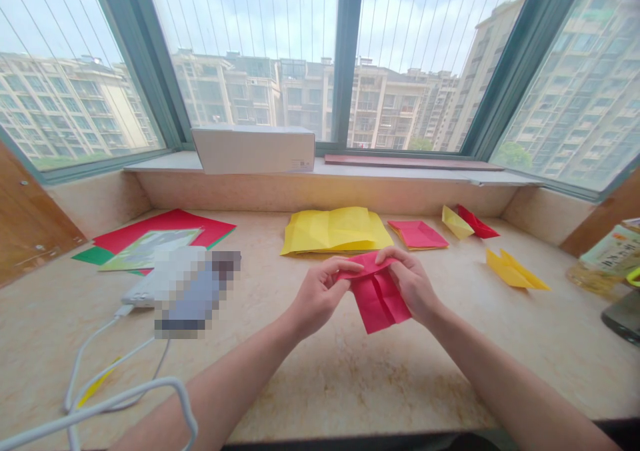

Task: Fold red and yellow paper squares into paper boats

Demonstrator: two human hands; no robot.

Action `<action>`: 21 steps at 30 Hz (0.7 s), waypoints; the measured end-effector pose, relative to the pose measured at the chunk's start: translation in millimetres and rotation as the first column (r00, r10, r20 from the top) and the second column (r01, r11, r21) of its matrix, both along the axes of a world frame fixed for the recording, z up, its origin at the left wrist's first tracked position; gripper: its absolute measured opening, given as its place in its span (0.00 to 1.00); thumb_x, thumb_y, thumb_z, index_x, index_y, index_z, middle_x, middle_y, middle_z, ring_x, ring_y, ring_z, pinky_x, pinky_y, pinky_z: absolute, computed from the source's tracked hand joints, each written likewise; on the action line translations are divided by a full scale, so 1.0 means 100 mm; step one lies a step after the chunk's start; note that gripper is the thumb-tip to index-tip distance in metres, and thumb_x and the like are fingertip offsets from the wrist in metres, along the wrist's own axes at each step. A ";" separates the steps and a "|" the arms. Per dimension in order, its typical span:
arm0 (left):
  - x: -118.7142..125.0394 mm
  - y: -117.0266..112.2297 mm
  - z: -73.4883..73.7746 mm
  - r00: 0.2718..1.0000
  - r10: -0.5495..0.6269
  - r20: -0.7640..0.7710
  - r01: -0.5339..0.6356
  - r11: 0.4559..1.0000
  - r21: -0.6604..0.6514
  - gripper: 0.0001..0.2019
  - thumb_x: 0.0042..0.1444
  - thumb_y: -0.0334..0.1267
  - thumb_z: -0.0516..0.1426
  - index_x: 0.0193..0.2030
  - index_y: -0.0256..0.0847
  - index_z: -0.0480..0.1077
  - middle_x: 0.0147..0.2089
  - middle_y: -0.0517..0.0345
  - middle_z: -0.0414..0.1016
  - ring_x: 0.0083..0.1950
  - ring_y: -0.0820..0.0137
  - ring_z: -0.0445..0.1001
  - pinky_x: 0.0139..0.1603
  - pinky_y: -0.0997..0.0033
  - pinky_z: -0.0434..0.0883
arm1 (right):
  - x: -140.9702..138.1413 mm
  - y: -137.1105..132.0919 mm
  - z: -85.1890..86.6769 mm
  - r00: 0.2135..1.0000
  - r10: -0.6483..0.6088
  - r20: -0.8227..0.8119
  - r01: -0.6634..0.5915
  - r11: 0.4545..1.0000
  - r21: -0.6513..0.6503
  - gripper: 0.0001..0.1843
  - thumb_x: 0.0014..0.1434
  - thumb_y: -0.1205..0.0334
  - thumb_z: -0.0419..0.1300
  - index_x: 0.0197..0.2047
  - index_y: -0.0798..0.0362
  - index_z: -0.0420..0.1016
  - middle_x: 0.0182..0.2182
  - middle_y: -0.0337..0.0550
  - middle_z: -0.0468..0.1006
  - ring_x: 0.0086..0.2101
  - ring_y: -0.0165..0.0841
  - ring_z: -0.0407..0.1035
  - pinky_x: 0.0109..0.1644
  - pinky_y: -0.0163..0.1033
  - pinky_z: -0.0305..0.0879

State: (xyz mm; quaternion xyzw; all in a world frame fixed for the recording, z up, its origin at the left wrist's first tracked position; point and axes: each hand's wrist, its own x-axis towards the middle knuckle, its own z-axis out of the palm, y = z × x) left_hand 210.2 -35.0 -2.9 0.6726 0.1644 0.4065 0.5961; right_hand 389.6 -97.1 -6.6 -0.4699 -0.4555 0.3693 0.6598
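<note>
A creased red paper (379, 300) hangs above the marble counter (320, 371), held between both hands. My left hand (319, 296) pinches its upper left edge, fingers closed on the fold. My right hand (411, 283) grips the upper right part, thumb and fingers pressed on the paper. The lower half of the sheet hangs free below my fingers.
Behind my hands lie a folded yellow sheet (334, 230), a folded pink-red piece (418, 234), and small yellow and red folded shapes (467, 222); another yellow shape (515, 270) lies right. Red and green sheets (160, 234), a blurred device with white cables (120, 371) sit left. A white box (253, 148) rests on the sill.
</note>
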 end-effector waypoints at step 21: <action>0.06 0.08 -0.04 1.000 0.020 -0.005 -0.020 0.955 -0.295 0.21 0.54 0.36 0.63 0.53 0.38 0.62 0.43 0.50 0.79 0.39 0.66 0.79 0.43 0.62 0.77 | 0.07 0.09 -0.06 0.991 0.135 0.024 -0.134 0.990 -0.050 0.22 0.58 0.52 0.65 0.53 0.46 0.69 0.39 0.42 0.82 0.35 0.35 0.77 0.38 0.39 0.72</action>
